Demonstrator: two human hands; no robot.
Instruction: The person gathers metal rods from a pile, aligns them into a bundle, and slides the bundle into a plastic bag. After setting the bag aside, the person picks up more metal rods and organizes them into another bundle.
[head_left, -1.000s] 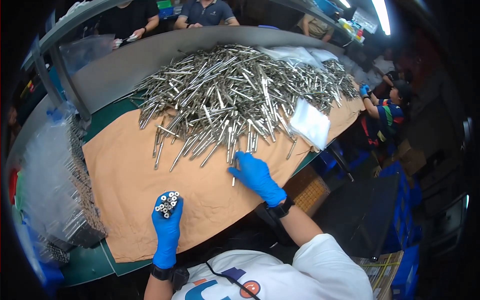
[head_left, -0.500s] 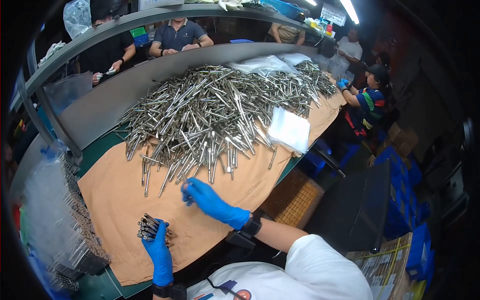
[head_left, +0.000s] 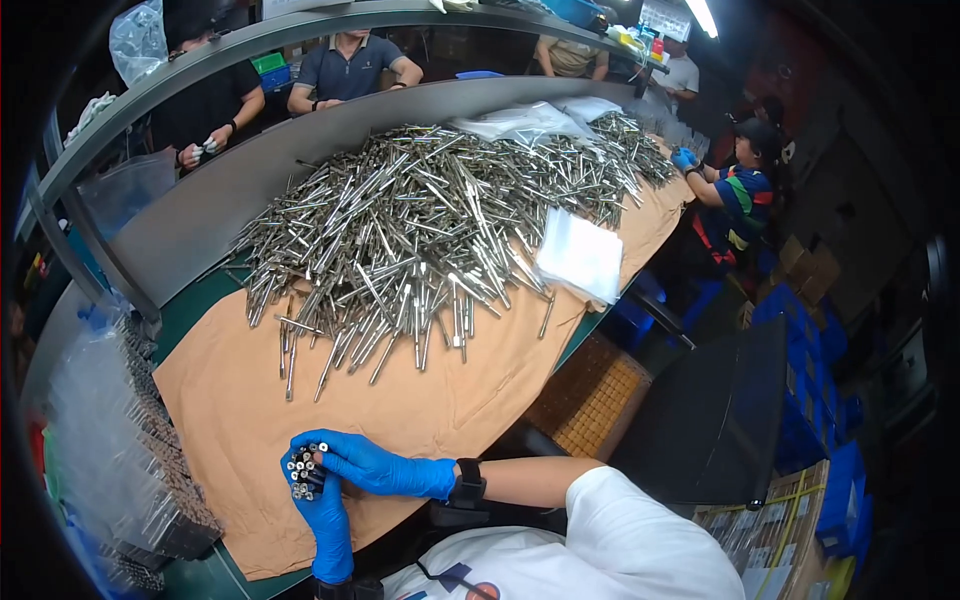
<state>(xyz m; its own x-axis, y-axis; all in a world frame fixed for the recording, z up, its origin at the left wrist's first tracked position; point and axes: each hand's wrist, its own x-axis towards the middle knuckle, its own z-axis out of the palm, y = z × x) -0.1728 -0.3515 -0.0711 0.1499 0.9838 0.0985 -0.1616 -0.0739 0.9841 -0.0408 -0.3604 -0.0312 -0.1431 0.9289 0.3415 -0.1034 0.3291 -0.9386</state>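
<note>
In the lower left of the head view, my blue-gloved left hand (head_left: 325, 525) is closed round a bundle of slim metal rods (head_left: 303, 472), their round ends facing up. My right hand (head_left: 375, 468), also in a blue glove, is pressed against the bundle's right side with its fingers bent at the top ends. Part of the right hand's grip is hidden behind the rods and the left hand. Beyond both hands, a large heap of loose metal rods (head_left: 400, 230) lies on a tan cloth (head_left: 440, 390).
Stacked bundles of rods in clear plastic (head_left: 150, 450) line the left edge. A pile of clear plastic bags (head_left: 580, 255) lies right of the heap. A grey metal rail (head_left: 250, 45) arches over the far side. Co-workers sit beyond it and at right, near a black chair (head_left: 720, 410).
My right hand has come back from near the heap's front edge to the bundle in my left hand. The bundle has been tilted so its rod ends face up.
</note>
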